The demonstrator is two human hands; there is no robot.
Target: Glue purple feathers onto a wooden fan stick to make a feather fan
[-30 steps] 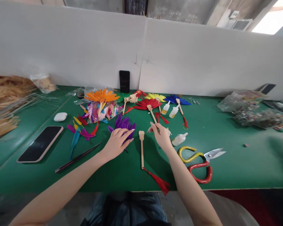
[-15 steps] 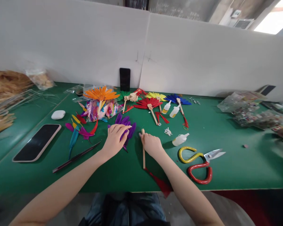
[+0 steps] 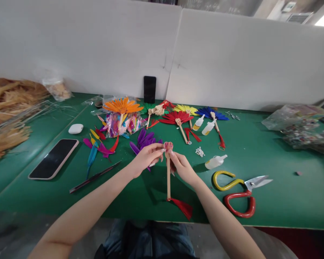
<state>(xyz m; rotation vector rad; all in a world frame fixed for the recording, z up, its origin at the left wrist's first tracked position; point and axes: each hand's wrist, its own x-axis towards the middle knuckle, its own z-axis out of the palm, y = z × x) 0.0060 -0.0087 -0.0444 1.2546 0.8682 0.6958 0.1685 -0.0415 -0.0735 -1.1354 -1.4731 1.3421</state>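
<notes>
Upright over the table, a wooden fan handle [image 3: 168, 178] has a pinkish petal-shaped piece [image 3: 168, 146] at its top and a red tassel [image 3: 184, 208] at its lower end. My right hand [image 3: 181, 164] grips it just below the top. From the other side, my left hand [image 3: 148, 156] pinches at the edge of the pinkish piece. Purple feathers [image 3: 143, 141] lie on the table behind my left hand, partly covered by it. Right of my hands are small white beads [image 3: 199, 152] and a glue bottle [image 3: 216, 162] on its side.
Scissors [image 3: 248, 183] lie at the right, dark tweezers [image 3: 94, 178] and a phone [image 3: 54, 159] at the left. Farther back are feather fans, including an orange one [image 3: 122, 107] and a red one [image 3: 178, 119], with two upright glue bottles [image 3: 208, 127]. A white partition [image 3: 218, 61] stands behind.
My left hand has moved right, off the purple feathers, to the top of the handle. My right hand has raised the handle, and its pinkish top now shows. The view has shifted slightly.
</notes>
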